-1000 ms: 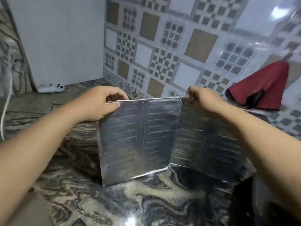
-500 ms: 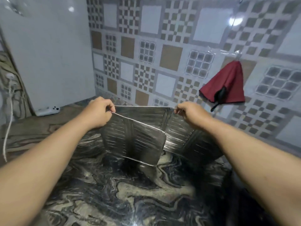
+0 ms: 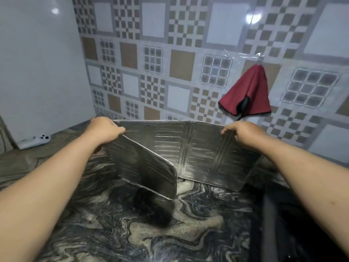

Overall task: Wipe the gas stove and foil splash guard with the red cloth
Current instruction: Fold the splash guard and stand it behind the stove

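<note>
The foil splash guard (image 3: 198,148) stands upright on the marbled stone counter (image 3: 188,233), close in front of the patterned tile wall (image 3: 181,67). We see it as a folding silver screen: a middle panel faces us, a left panel swings forward toward us, and a right panel angles forward at the other end. Our left hand (image 3: 104,130) grips the top edge at the left fold, fingers curled over it. Our right hand (image 3: 243,132) pinches the top edge of the right panel, fingertips bent down onto the foil. The red cloth (image 3: 247,93) hangs on the wall above and to the right of the guard, well apart from both hands, with a dark patch at its lower middle. A white controller (image 3: 35,141) lies at the far left of the counter, beside a plain white panel (image 3: 41,69). We can read no writing, brand or label anywhere.
</note>
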